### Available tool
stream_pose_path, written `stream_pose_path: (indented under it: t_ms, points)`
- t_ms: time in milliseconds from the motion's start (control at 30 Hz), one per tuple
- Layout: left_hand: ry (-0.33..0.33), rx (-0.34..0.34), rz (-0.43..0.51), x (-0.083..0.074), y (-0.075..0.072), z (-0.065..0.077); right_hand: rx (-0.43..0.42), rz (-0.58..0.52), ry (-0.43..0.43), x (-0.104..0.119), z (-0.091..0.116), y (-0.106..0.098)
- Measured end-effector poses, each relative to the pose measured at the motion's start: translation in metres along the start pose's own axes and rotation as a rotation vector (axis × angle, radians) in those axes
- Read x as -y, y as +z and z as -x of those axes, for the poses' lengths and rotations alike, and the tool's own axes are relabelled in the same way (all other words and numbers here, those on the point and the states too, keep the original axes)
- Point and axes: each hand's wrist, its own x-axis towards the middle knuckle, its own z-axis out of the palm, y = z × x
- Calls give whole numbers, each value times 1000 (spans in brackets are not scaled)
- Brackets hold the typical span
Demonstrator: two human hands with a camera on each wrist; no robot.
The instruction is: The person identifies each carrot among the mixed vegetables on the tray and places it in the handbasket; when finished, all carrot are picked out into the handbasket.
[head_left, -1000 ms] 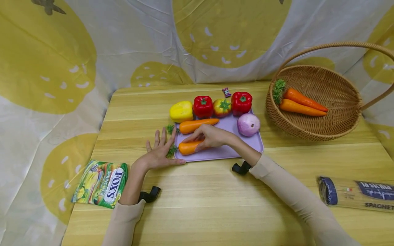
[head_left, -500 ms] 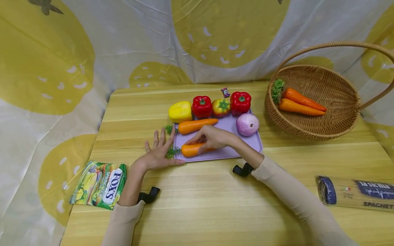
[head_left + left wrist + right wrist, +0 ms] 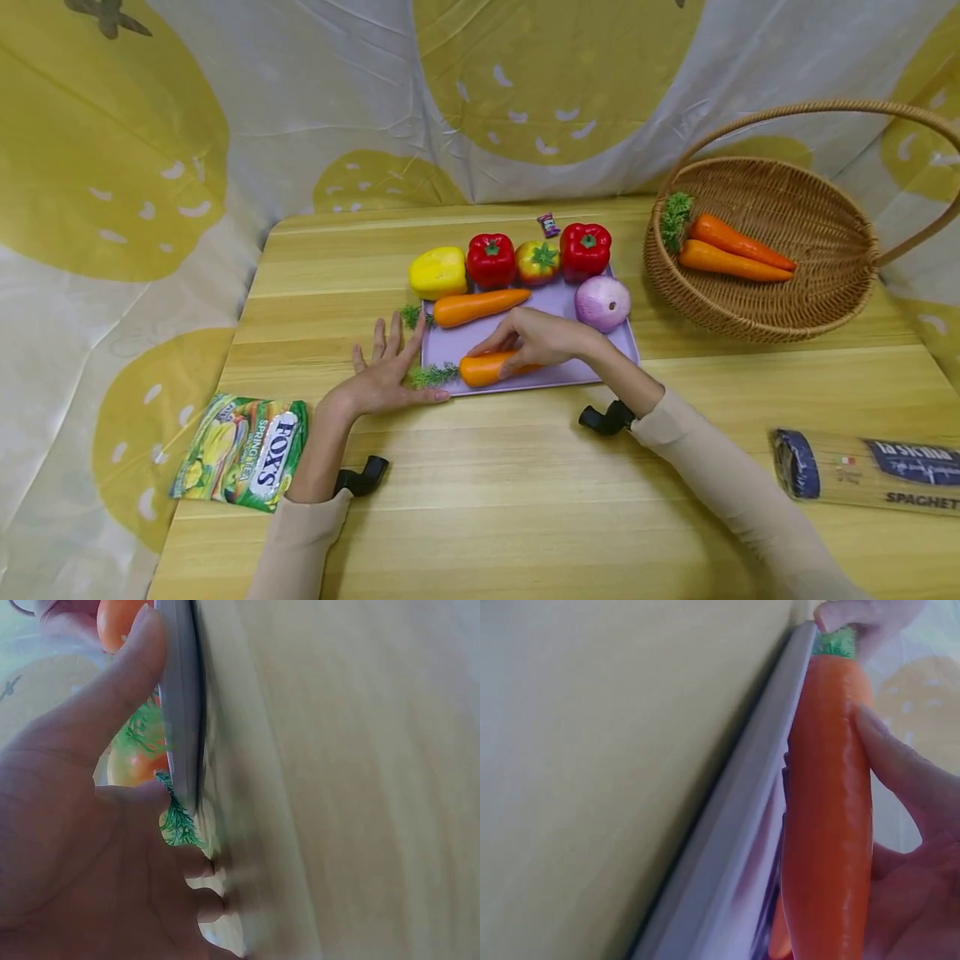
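Note:
My right hand (image 3: 542,337) pinches an orange carrot (image 3: 480,369) between thumb and fingers, low over the front of the lilac tray (image 3: 555,300). Its green leafy top (image 3: 435,376) points left, towards my left hand (image 3: 382,379). That left hand is spread at the tray's left edge, with the thumb at the rim in the left wrist view. A second carrot (image 3: 480,307) lies farther back on the tray. Behind it sit a yellow pepper (image 3: 438,273), a red pepper (image 3: 491,260), a red-and-yellow tomato (image 3: 538,262) and another red pepper (image 3: 586,252). A purple onion (image 3: 602,303) is at the right.
A wicker basket (image 3: 840,250) holding two carrots (image 3: 738,250) stands at the back right. A green candy bag (image 3: 243,450) lies left and a spaghetti pack (image 3: 870,468) right. One small wrapped sweet (image 3: 548,225) rests behind the tray.
My right hand has slid the front carrot to the right along the tray, so its leafy top now lies over the tray's left part. My left hand has stayed in place.

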Motion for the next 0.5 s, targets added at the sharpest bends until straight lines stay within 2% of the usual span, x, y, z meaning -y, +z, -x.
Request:
stream_pose_path:
  t_ms: [100, 267, 367, 500]
  points:
    - [-17, 2, -8, 1, 2, -2, -22, -2, -14, -2, 10, -4]
    - [-2, -3, 7, -1, 1, 0, -75, -9, -29, -5, 29, -15]
    - [12, -3, 31, -3, 0, 1, -108, -9, -25, -4, 43, -24]
    - [-11, -2, 9, 1, 2, -2, -157, 23, 4, 2, 62, -39]
